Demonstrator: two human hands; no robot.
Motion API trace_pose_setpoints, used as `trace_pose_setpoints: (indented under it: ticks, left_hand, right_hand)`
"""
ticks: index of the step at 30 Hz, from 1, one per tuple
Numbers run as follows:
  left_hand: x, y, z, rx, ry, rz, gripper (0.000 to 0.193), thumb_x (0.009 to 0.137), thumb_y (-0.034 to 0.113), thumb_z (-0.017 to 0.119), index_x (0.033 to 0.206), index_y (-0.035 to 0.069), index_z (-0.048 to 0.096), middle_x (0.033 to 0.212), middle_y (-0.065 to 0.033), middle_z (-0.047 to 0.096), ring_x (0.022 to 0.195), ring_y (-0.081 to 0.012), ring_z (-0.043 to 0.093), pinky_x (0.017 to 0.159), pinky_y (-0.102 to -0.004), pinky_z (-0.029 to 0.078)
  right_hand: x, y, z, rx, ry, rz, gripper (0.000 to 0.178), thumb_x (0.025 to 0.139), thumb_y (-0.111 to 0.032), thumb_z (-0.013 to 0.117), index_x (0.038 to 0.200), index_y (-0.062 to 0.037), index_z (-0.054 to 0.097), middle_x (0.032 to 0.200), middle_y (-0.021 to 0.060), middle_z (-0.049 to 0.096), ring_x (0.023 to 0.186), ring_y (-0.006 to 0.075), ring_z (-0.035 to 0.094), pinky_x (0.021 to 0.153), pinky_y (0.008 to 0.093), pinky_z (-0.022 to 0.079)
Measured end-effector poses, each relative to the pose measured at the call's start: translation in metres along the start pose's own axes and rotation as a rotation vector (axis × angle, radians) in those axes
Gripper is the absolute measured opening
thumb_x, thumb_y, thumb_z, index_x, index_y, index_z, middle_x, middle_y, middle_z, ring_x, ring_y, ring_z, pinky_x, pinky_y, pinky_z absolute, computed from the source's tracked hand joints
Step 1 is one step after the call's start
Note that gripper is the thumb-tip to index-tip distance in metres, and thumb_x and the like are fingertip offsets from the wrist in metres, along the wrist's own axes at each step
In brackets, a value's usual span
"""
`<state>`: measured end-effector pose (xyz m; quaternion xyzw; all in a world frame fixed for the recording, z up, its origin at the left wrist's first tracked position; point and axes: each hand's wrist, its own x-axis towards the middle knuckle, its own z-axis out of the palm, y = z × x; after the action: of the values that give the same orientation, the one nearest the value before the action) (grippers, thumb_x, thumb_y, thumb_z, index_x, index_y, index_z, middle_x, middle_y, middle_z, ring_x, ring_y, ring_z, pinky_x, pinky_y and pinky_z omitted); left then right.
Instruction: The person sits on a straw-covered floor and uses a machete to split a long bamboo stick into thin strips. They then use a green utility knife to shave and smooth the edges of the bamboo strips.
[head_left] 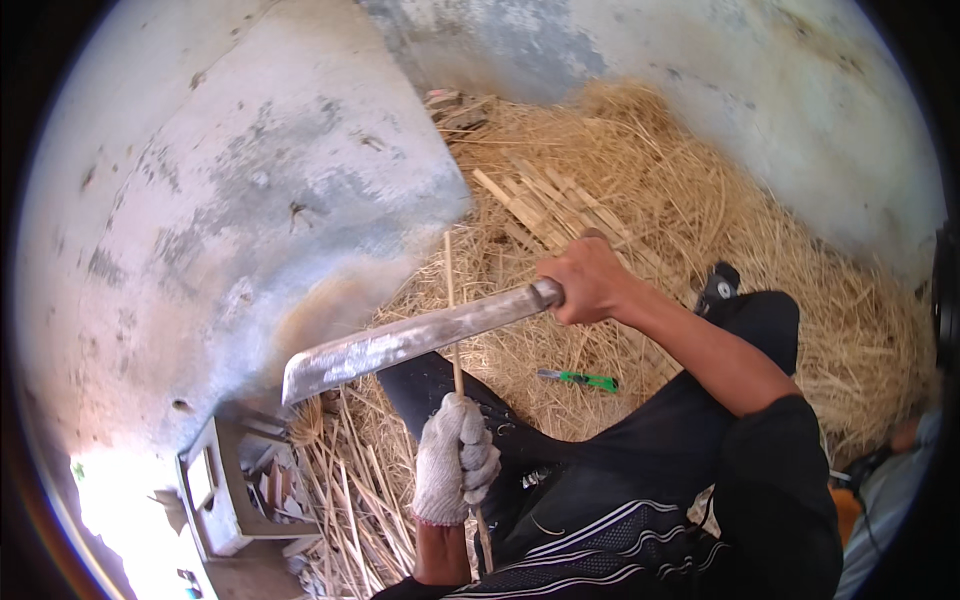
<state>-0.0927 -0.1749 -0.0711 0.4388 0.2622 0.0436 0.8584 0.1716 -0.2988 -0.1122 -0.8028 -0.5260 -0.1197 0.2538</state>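
Observation:
My right hand is closed around the handle of a large machete. Its long, broad metal blade reaches to the left, crossing over a thin bamboo strip; whether blade and strip touch, I cannot tell. In a white knitted glove, my left hand grips that strip, which stands roughly upright with its lower end passing below the fist. Between my bent legs, a green utility knife with its blade out lies on the shavings.
Bamboo shavings are heaped against the walls. Split bamboo slats lie ahead, and many thin strips lie at my left beside a boxy frame. A stained wall corner juts out ahead left. Part of another person shows at the right edge.

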Motion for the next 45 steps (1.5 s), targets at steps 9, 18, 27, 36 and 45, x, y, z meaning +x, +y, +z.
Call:
trace_pose_setpoints:
  ticks: [9,18,27,36,45]
  left_hand:
    - [-0.03,-0.015,-0.051,0.107,0.304,0.105,0.042,0.1,0.045,0.049,0.075,0.011,0.046,0.05,0.0036,0.032,0.034,-0.0071,0.029,0.027,-0.0245,0.023]
    - [0.004,0.013,-0.038,-0.072,0.036,0.042,0.031,0.1,0.038,0.053,0.086,0.01,0.054,0.059,0.0038,0.038,0.039,-0.0059,0.034,0.028,-0.0209,0.025]
    - [-0.011,-0.008,-0.001,0.193,0.062,0.02,0.026,0.103,0.031,0.05,0.097,0.007,0.058,0.053,0.0057,0.037,0.036,-0.0041,0.032,0.029,-0.0211,0.024]
    - [-0.003,0.002,-0.003,0.195,0.141,0.122,0.039,0.101,0.03,0.052,0.124,-0.002,0.056,0.062,0.0038,0.041,0.044,-0.0044,0.038,0.034,-0.0202,0.035]
    - [0.008,0.014,-0.013,-0.057,0.006,0.088,0.035,0.097,0.028,0.057,0.117,-0.001,0.059,0.067,0.0012,0.044,0.048,-0.0087,0.042,0.036,-0.0226,0.039]
  right_hand:
    - [0.023,0.119,-0.028,0.306,0.262,1.037,0.02,0.084,-0.016,0.061,0.077,0.0022,0.064,0.063,0.0086,0.059,0.055,0.0193,0.056,0.05,0.0411,0.044]
    - [-0.011,-0.028,-0.006,0.148,-0.073,-0.109,0.015,0.057,-0.017,0.067,0.069,-0.0127,0.058,0.051,0.0043,0.054,0.043,0.0203,0.054,0.05,0.0364,0.044]
    - [0.001,-0.003,0.025,0.28,0.03,0.24,0.008,0.066,-0.015,0.065,0.068,-0.0082,0.062,0.055,0.0109,0.059,0.047,0.025,0.056,0.05,0.0394,0.044]
    - [0.014,0.047,-0.018,0.409,0.119,0.735,0.016,0.074,-0.014,0.065,0.066,-0.002,0.058,0.056,0.0055,0.054,0.049,0.0167,0.049,0.05,0.0361,0.038]
    - [0.003,-0.028,-0.022,0.526,0.021,0.094,0.011,0.066,-0.012,0.067,0.071,-0.0052,0.06,0.052,0.0097,0.054,0.046,0.022,0.054,0.048,0.0376,0.043]
